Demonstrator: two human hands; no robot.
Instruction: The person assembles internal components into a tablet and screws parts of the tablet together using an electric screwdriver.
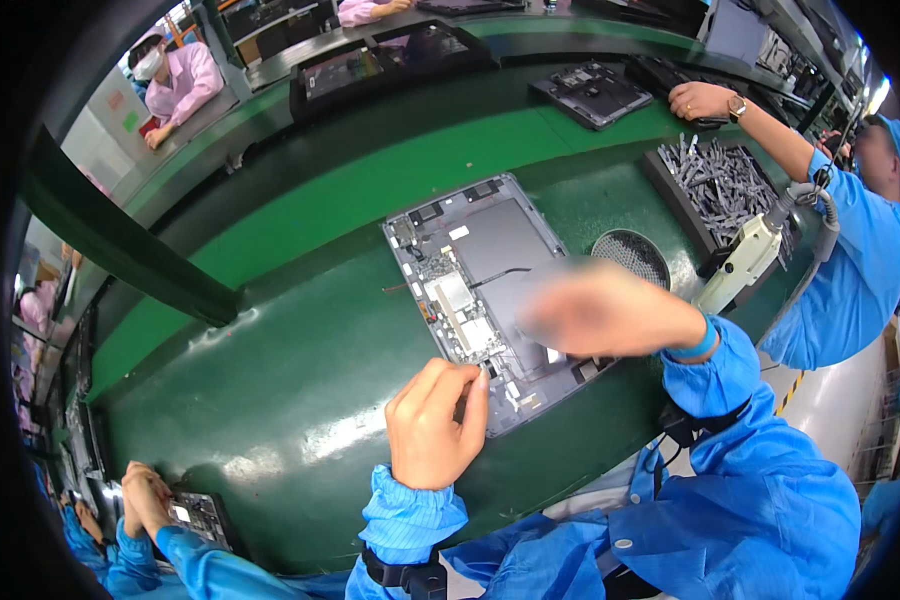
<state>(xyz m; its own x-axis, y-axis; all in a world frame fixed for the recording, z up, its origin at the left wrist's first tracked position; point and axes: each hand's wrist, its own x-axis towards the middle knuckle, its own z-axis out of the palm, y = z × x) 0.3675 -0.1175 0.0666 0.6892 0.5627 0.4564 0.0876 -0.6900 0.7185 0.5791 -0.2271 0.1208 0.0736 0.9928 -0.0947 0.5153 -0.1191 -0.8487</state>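
Observation:
In front of me on the green bench lies an opened grey tablet (513,228), its circuit board (452,292) and flat dark battery pack exposed. A short black cable (500,276) runs from the board across the pack. My left hand (435,420) is at the tablet's near edge, thumb and fingers pinched together by the board's lower end; anything between the fingertips is too small to make out. Over the tablet's right side hovers my right hand (610,310). Motion smears its fingers, so what they hold, if anything, does not show.
A round mesh-patterned dish (630,254) sits beyond my right hand. Farther right are a tray of dark strips (722,182) and a beige tool (745,256) on a grey hose. Another opened device (592,95) lies across the green belt. Co-workers' hands (700,101) work at right and lower left.

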